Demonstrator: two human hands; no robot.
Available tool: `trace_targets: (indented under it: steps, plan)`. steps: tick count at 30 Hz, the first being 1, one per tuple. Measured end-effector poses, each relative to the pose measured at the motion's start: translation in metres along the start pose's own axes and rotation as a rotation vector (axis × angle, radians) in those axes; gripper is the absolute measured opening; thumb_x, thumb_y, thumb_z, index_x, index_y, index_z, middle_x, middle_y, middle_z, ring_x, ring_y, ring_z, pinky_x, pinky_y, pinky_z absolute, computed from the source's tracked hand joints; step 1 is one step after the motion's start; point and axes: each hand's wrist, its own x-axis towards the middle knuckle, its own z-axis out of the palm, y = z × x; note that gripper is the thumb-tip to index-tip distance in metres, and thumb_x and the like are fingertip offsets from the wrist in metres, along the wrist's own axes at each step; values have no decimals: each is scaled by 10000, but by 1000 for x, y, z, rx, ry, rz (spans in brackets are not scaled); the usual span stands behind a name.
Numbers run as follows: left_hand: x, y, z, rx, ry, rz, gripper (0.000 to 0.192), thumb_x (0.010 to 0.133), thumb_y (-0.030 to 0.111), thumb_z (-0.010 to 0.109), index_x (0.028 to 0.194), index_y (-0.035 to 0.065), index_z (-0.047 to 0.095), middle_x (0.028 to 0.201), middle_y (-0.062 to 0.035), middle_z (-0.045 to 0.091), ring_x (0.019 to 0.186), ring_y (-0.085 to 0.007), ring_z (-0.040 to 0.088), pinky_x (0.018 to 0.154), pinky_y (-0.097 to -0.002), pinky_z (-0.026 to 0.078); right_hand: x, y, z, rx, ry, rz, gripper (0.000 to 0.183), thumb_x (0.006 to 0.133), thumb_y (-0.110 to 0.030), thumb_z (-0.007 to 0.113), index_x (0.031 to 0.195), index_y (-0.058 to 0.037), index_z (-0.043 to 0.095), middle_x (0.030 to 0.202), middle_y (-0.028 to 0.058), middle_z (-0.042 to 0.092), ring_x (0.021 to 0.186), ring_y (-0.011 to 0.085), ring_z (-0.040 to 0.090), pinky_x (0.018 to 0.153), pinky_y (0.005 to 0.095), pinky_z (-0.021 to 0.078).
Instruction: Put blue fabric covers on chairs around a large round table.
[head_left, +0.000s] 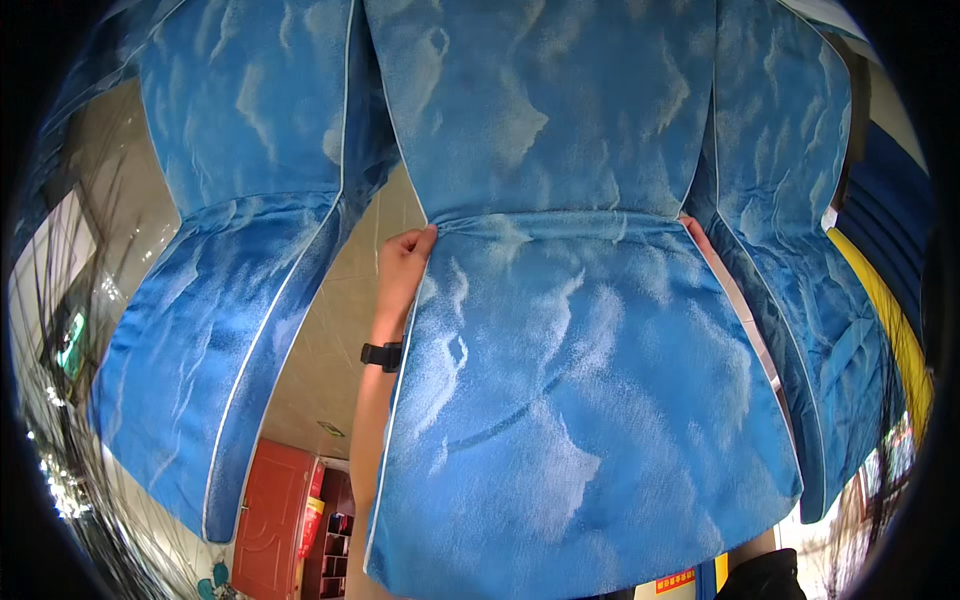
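A blue fabric panel (517, 337) with pale cloud-like marks and white piping hangs before me. It has a gathered crease across its middle and a short dark curved mark lower down. My left hand (406, 251), with a black band on the wrist, pinches the panel's left edge at the crease. At the crease's right end, my right hand (697, 234) grips the other edge; most of it is hidden behind the fabric. Matching panels hang on both sides, a left panel (247, 247) and a right panel (795, 255), each apart from my hands.
Past the gap on the left shows a beige tiled surface (330, 360). A red door (274, 517) and a shelf unit (335, 544) stand at the lower left. Dark blue folded cloth (885, 217) and a yellow strip (885, 315) lie at the right rim. Hair strands cross both sides.
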Motion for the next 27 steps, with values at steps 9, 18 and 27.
trace_targets:
  steps: [9,18,27]
  plan:
    - [-30,-24,-8,-644,29,-203,428,985,337,536,1156,-46,628,1005,-61,646,898,-119,586,798,-243,455,-2,3,-2,-15,-13,14,660,949,-449,539,1370,48,430,1115,166,648,1015,202,631,850,335,537]
    - [-64,-2,-10,-520,7,-266,485,959,299,569,1323,-20,541,1252,-102,588,1146,-181,540,995,-269,396,-1,6,-5,2,-8,30,678,947,-464,537,1371,52,425,1114,171,647,1015,206,632,848,341,540]
    - [-14,10,-16,-175,-339,-209,517,964,344,549,1332,-18,522,1312,-121,554,1192,-201,519,1038,-281,374,0,10,-7,68,-20,21,696,944,-479,536,1372,57,420,1114,176,646,1015,210,633,847,346,543]
